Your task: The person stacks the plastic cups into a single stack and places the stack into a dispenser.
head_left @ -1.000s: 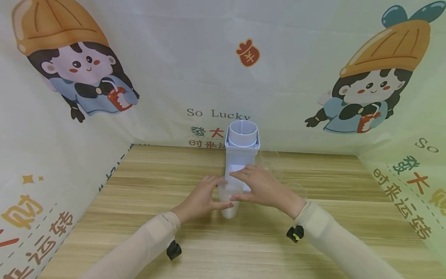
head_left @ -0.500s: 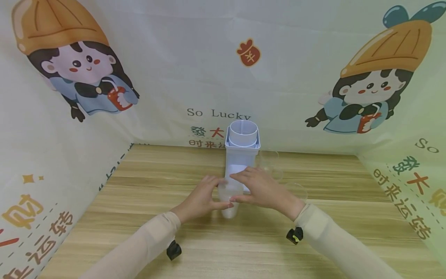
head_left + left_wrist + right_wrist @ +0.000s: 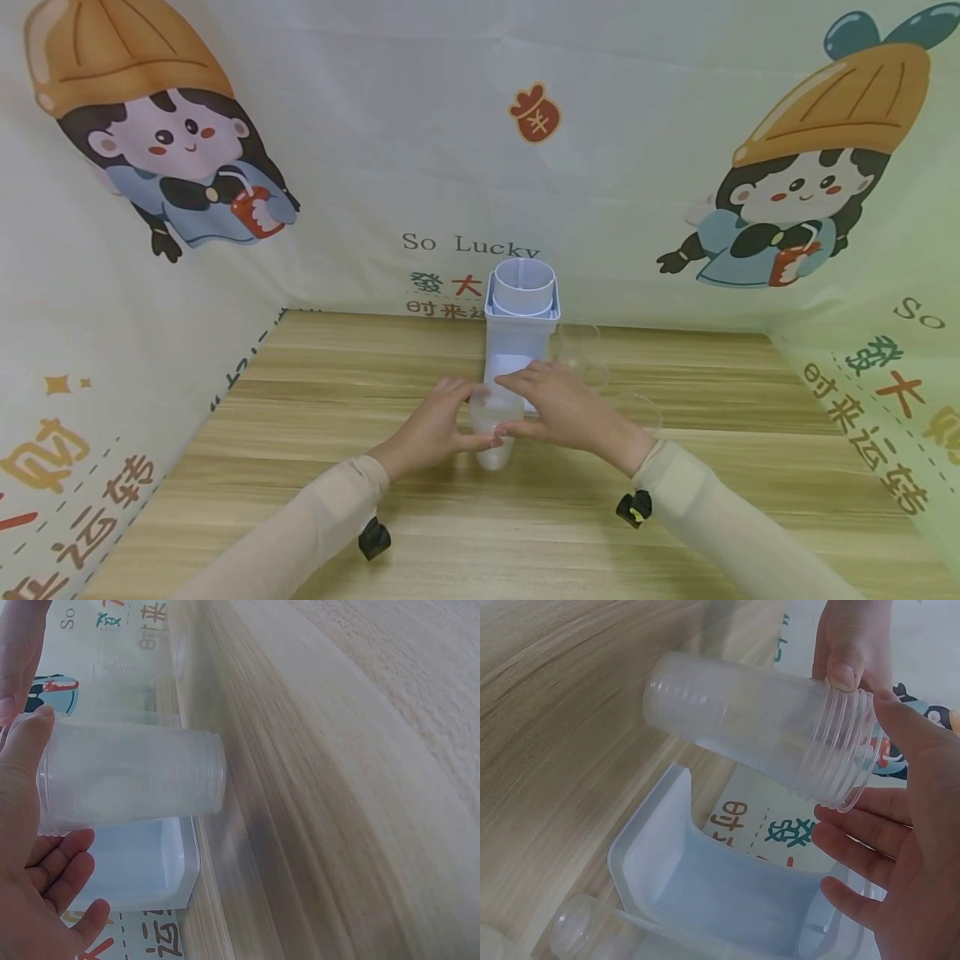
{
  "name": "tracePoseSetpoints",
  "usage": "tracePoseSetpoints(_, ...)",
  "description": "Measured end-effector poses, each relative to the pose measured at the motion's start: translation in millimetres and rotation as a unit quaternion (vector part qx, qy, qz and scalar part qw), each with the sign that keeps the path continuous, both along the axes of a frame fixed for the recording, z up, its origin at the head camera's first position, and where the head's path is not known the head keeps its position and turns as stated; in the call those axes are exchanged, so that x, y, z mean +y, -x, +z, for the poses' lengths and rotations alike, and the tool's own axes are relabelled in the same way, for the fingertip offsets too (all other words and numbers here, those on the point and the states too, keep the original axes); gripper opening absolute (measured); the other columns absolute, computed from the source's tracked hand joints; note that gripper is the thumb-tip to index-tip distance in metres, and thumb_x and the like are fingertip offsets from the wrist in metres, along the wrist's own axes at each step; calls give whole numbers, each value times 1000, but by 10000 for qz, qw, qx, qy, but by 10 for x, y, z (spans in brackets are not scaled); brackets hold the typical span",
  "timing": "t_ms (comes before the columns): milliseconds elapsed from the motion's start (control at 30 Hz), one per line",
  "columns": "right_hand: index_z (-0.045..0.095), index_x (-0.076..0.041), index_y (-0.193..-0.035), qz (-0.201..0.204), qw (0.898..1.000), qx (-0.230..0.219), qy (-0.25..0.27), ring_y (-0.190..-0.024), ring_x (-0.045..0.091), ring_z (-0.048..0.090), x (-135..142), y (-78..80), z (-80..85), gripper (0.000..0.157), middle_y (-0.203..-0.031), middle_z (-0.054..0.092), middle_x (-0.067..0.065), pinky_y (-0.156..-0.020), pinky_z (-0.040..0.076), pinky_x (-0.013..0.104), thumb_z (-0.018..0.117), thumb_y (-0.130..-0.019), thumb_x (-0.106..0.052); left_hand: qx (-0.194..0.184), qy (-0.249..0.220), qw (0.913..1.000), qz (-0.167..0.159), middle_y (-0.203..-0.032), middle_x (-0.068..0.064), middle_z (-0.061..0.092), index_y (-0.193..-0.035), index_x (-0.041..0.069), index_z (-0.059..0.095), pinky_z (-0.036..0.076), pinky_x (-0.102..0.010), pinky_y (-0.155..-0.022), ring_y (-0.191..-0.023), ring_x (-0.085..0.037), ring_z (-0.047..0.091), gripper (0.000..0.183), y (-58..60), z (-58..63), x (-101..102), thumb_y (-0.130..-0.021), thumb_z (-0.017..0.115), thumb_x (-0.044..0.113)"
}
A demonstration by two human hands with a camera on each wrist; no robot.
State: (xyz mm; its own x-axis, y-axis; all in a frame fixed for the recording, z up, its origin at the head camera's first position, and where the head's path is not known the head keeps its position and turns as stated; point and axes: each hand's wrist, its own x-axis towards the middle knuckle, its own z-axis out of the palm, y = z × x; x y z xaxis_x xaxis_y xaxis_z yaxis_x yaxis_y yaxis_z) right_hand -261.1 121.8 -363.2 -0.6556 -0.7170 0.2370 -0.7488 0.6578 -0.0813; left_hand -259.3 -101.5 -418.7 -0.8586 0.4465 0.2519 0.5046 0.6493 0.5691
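Note:
A stack of clear plastic cups (image 3: 493,457) stands upright on the wood-grain table, its rims at the top. My left hand (image 3: 431,427) holds the stack near the rims from the left, with thumb in front and fingers behind. From the right, my right hand (image 3: 561,410) grips the same rim area; the two thumbs meet at the front. Several nested rims (image 3: 840,750) show in the right wrist view. Right behind the stack rises a pale blue plastic cup dispenser (image 3: 517,340) with a round tube at its top. The hands hide part of its lower half.
Behind my right hand, transparent cups (image 3: 637,408) stand to the right of the dispenser, faint against the wood. One such cup (image 3: 622,937) lies along the lower edge of the right wrist view. Printed cloth walls (image 3: 360,167) enclose the table at the back and sides.
My right hand has shifted very slightly downward at the rims. Both hands otherwise keep the same hold, and the cup stack and the dispenser stay in place.

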Motion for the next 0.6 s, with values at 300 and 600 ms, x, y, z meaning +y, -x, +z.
tracePoseSetpoints(300,57,-9,-137,20,10000,10,32,-126,27,60,24,3,4,68,-134,65,8,-111,43,51,67,-88,-54,-31,-50,10000,-9,-132,-8,61,-132,8,58,49,-43,-102,-120,-25,52,71,5,-5,4,-76,83,44)
tracePoseSetpoints(600,59,-6,-134,-116,9997,152,162,-122,28,62,166,25,-15,69,-130,67,9,-107,45,50,70,-85,-53,116,-96,9999,-24,-127,-7,62,-128,7,59,50,-42,-98,-115,-23,53,69,3,-12,4,-75,84,43)
